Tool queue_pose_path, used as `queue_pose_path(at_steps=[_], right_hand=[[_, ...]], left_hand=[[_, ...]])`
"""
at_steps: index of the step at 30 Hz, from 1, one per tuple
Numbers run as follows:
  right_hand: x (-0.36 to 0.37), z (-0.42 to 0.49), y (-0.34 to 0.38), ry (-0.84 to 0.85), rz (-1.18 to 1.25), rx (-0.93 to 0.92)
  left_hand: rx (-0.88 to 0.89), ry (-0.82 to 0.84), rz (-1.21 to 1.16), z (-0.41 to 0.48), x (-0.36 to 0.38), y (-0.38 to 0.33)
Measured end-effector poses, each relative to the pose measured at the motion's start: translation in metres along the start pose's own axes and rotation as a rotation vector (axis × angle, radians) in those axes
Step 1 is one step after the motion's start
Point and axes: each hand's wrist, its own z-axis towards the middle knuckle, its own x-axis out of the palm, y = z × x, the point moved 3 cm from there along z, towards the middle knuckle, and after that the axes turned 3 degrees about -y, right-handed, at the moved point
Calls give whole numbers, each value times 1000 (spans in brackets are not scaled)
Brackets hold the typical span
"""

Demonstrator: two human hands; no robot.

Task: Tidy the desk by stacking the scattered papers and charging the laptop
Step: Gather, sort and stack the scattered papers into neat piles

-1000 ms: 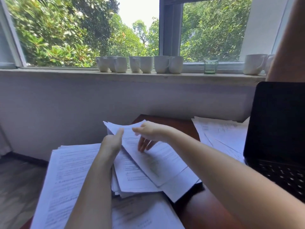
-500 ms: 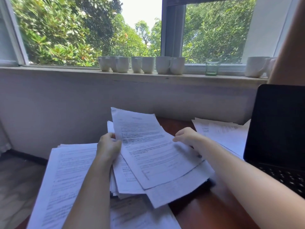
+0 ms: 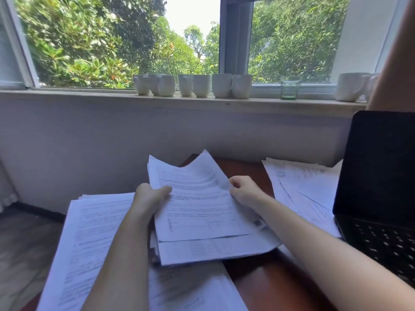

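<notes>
A bundle of printed papers (image 3: 197, 212) is held up over the brown desk (image 3: 269, 286). My left hand (image 3: 150, 198) grips its left edge, thumb on top. My right hand (image 3: 244, 190) pinches its right edge. The top sheet is bowed upward between the hands. More loose papers (image 3: 89, 239) lie spread on the desk's left side under my left arm. Another spread of papers (image 3: 307, 194) lies at the right, partly under the open black laptop (image 3: 379, 182), whose screen is dark. No charger or cable shows.
Several white mugs (image 3: 197, 85) and a small green glass (image 3: 289, 88) stand on the window sill (image 3: 89, 96) behind the desk. Another mug (image 3: 350, 86) stands at the sill's right end. Someone's bare arm (image 3: 393, 63) rises behind the laptop. Floor lies at the left.
My right hand has moved left to the bundle's right edge and taken hold of it. The sheets have swung square to me and drawn together, and the top one bows up.
</notes>
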Motion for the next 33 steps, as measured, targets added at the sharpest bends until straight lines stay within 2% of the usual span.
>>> queue_pose_path(at_steps=[2,4,7,9,13,17,20,24,30,33], right_hand=[[8,-1,-6,0,-126,-14],[6,-1,-10,-2,-102,12],[-7,-5,-13,17,41,46],[-17,-7,-17,40,180,98],[-49,-14,-16,40,615,215],[-92,-32,12,-171,831,34],[-125,-55,35,-268,839,-160],[-150,-91,55,-343,798,-299],[-165,-152,51,-426,701,-430],[-164,-174,38,-405,694,-450]], left_hand=[[23,67,9,-2,2,0],[109,105,65,-1,4,-2],[240,83,85,-9,7,-13],[349,84,-21,-19,9,-23],[525,170,-248,-41,17,-55],[686,236,-299,-65,18,-97],[778,199,-279,-85,18,-119],[863,96,-297,-116,22,-131],[865,-8,-392,-171,40,-116],[793,18,-441,-195,56,-103]])
